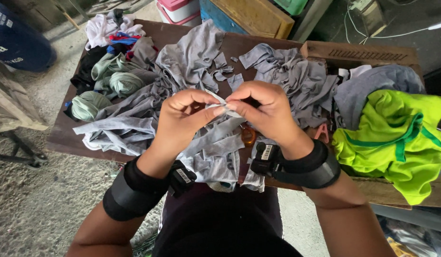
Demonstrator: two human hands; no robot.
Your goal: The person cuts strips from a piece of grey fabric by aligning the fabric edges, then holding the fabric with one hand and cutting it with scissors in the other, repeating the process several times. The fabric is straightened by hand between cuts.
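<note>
- Both hands meet above the middle of the table: the left hand and the right hand each pinch one end of a small pale grey scrap of cloth, thumbs and forefingers closed on it, the scrap stretched between them just over the heap.
- Beneath them the dark brown wooden table carries a wide spread of cut grey jersey fabric, loose strips hanging over the near edge.
- Off to the right lies a bright lime-green garment with darker green trim, touching a folded blue-grey cloth behind it.
- At the far left sit rolled bundles of sage-green cloth.
- Black wrist bands with small clipped devices sit on both forearms.
- An orange scissor handle peeks from under the strips, just below the right hand.
- My reading: the scrap is being pulled or torn apart; going on would call for a firm pinch and an even outward pull.
</note>
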